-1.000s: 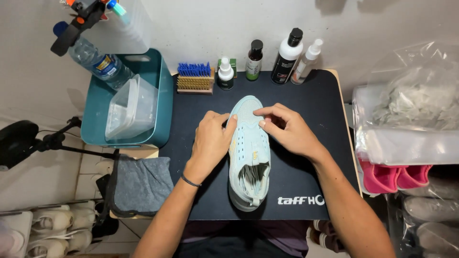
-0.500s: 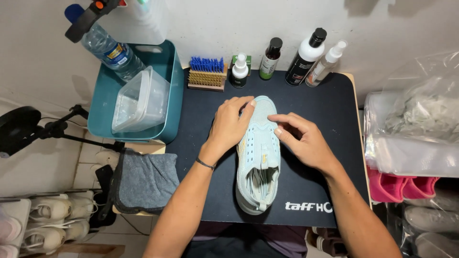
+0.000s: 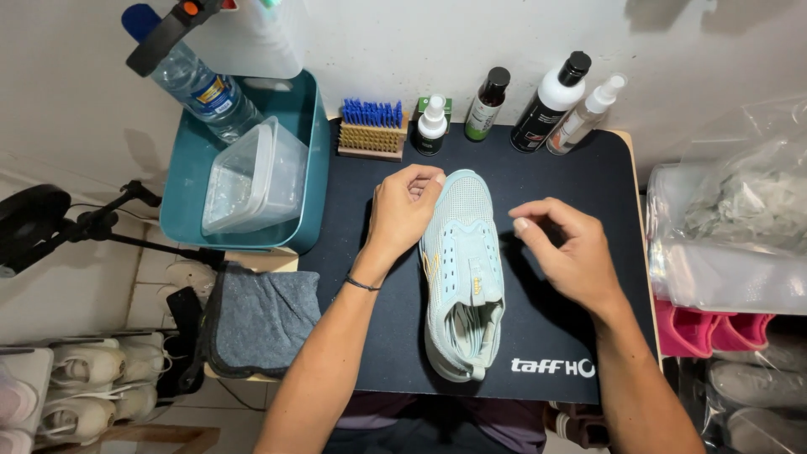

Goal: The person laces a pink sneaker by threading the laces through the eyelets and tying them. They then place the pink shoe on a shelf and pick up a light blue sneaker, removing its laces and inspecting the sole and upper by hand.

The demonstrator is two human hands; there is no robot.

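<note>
A pale blue-green sneaker (image 3: 463, 269) lies on a black mat (image 3: 572, 176), toe pointing away from me, its lace holes empty and its tongue loose. My left hand (image 3: 402, 212) has its curled fingers and thumb on the left side of the toe. My right hand (image 3: 565, 250) hovers just right of the sneaker without touching it. Its fingers are loosely bent, thumb near the forefinger, and nothing shows in it.
A blue-bristled wooden brush (image 3: 371, 129) and several bottles (image 3: 551, 102) line the mat's far edge. To the left, a teal tub (image 3: 307, 181) holds a clear box (image 3: 252, 178) and a water bottle (image 3: 204, 88). A grey cloth (image 3: 259, 319) lies near left, plastic bags (image 3: 740, 227) at right.
My right hand has lifted off the sneaker's upper and moved to the right. My left hand has stayed at the toe, its fingers curled in more.
</note>
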